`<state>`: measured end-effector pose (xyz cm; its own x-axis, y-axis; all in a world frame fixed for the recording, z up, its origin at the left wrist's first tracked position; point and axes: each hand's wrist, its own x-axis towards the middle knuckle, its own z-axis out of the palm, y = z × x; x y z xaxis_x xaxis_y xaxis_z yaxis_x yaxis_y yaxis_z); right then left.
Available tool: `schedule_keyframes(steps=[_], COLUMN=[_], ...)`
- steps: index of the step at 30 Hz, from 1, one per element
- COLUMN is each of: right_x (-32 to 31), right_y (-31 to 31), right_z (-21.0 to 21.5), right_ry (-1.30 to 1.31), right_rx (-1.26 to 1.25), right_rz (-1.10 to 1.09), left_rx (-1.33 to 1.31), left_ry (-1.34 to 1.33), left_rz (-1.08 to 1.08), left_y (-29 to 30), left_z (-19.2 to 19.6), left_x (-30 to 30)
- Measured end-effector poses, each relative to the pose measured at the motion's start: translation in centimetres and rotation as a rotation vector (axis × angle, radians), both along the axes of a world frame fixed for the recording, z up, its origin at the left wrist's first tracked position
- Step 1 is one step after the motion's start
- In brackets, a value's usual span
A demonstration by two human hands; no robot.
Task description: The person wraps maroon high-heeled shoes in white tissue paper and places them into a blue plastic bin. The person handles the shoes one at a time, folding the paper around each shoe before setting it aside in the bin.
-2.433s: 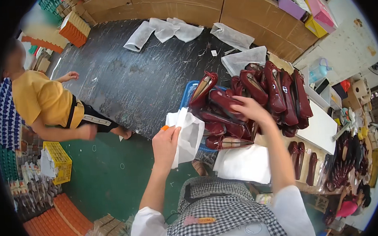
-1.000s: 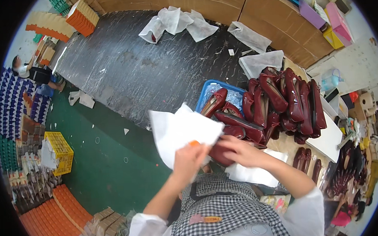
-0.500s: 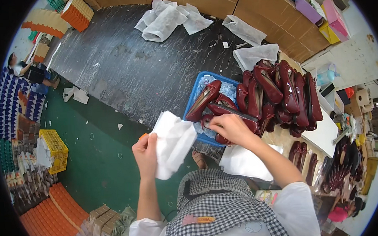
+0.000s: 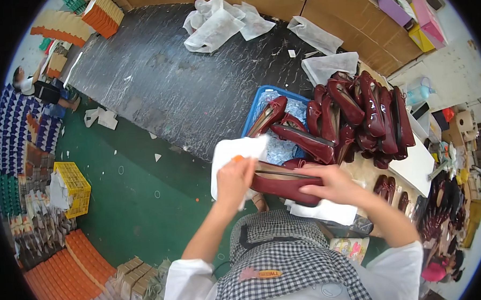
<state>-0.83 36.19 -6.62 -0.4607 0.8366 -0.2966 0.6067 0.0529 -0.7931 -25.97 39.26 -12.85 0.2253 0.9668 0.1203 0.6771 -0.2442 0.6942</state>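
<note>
Burgundy and glossy, one shoe (image 4: 282,187) lies between my two hands, its opening turned up and its length running across from one to the other. From my end of the feed I see the right hand (image 4: 333,183) closed around the shoe's right-hand end, fingers over the far edge and thumb against the near side. My left hand (image 4: 235,181) has its fingers pinched together on a white sheet (image 4: 227,150), which spreads out behind and beside them; an orange band (image 4: 236,158) shows on one finger. Whether those left fingers also touch the shoe, I cannot tell. Just under the right fingers, on the near side, is a white stack of sheets (image 4: 329,211). Just beyond both sets of fingertips sits a blue basket (image 4: 252,110) with crumpled clear plastic (image 4: 280,151) and more burgundy shoes in it. Past the right fingers, farther out, rises a heap of matching shoes (image 4: 375,112). Well beyond the left fingers a dark tabletop (image 4: 152,95) carries loose white wrappers (image 4: 214,32), and far off to their left a yellow crate (image 4: 77,190) stands on the green floor (image 4: 132,192).
</note>
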Motion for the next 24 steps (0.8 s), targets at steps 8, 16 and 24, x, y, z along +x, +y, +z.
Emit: schedule_keyframes(steps=[8,16,24], right_x=[-13.4,-3.3,7.5], right_y=[9.4,2.5,3.0], right_z=[-6.8,-6.9,-9.5], right_ry=[1.080,0.026,-0.915], right_rx=[0.057,0.143,0.631], right_rz=[-0.661,-0.378,0.070], left_rx=[0.044,-0.300,-0.074], left_ry=[-0.448,-0.716,-0.296], left_rz=[0.390,0.380,0.094], left_y=[0.0,-1.1,-1.1], left_z=[5.2,0.3,0.0], left_x=[-3.0,-3.1,1.5])
